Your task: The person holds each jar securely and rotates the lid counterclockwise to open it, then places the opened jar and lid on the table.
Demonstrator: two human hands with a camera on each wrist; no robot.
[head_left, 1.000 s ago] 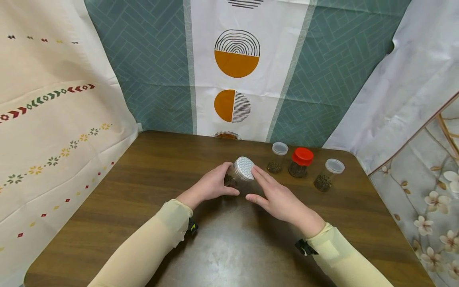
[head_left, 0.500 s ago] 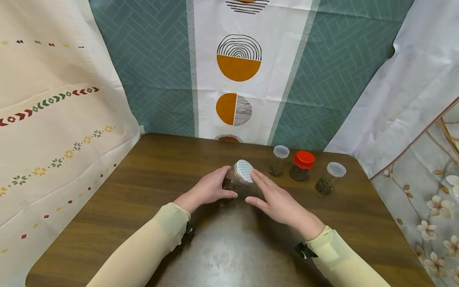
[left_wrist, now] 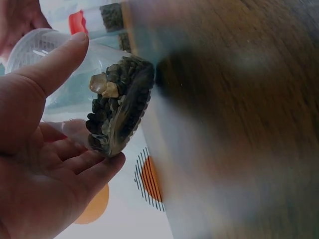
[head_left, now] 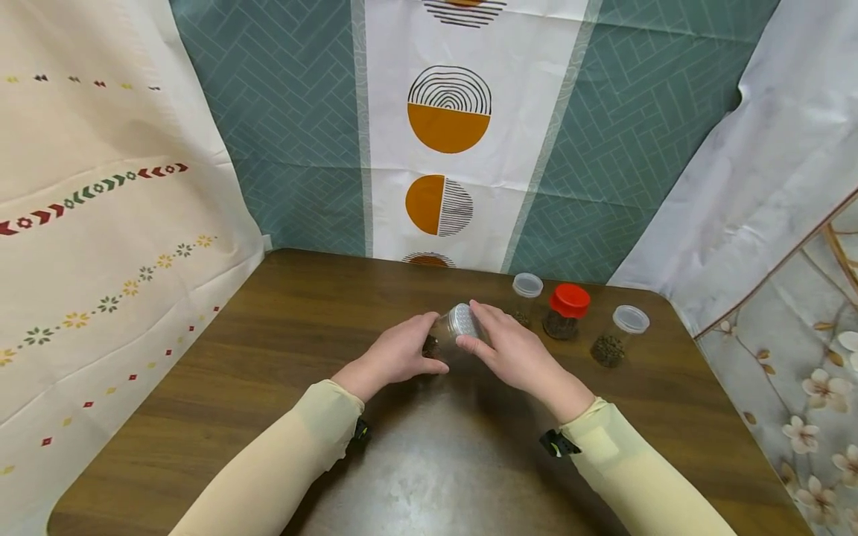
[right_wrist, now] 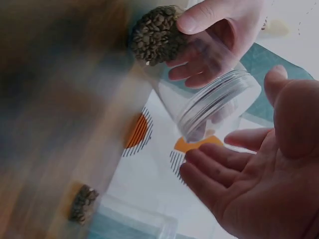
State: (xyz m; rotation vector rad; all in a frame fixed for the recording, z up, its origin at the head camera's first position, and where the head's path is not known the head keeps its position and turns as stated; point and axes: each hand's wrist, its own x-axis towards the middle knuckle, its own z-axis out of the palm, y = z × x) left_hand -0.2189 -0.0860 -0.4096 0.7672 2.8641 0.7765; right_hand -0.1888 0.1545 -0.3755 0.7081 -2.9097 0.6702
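Note:
My left hand (head_left: 402, 348) grips a clear jar (right_wrist: 172, 97) around its side, thumb on the near face and fingers behind. The jar is tilted, with its lid end toward the right and its base close over the table. Small dark pieces (left_wrist: 119, 99) gather at the base, with a tan chunk among them. A ribbed lid (right_wrist: 219, 102) closes the other end; its top looks patterned silver-white in the head view. Around that lid, my right hand (head_left: 512, 350) is held with thumb and fingers spread apart, fingertips right at its rim.
On the brown wooden table (head_left: 268, 335), beyond my right hand, stand a clear-lidded jar (head_left: 527, 286), a red-lidded jar (head_left: 566, 309) and another clear-lidded jar (head_left: 618, 336), all with dark contents. Patterned cloths (head_left: 302, 134) hang behind and at both sides.
The jar's lid has turned toward the right. My right hand has shifted slightly left and up, its thumb rising to the lid's near edge. My left hand keeps its grip on the jar.

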